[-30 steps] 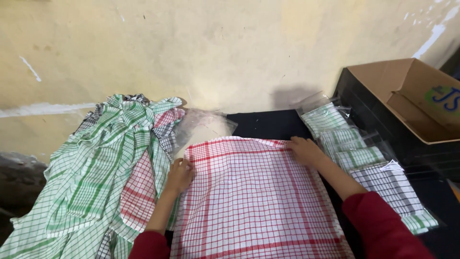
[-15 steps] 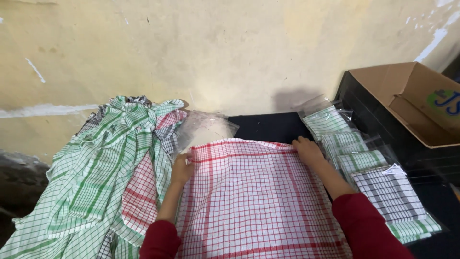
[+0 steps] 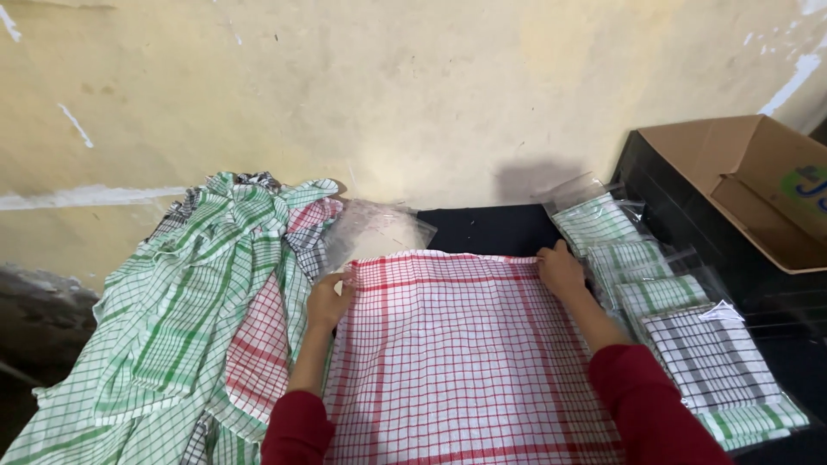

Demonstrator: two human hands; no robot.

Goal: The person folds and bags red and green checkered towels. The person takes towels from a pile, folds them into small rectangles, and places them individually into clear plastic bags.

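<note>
The red-checked cloth (image 3: pixel 457 353) lies spread flat in the lower middle of the frame, with the left hand (image 3: pixel 329 301) and right hand (image 3: pixel 562 270) each pinching a far corner in closed fingers. This looks like the squaring-up step before a fold; next, both corners would need lifting together. The cloth pile (image 3: pixel 172 319) crowds the left edge and bagged cloths (image 3: pixel 663 327) the right, leaving room only on the bare table (image 3: pixel 487 231) ahead.
</note>
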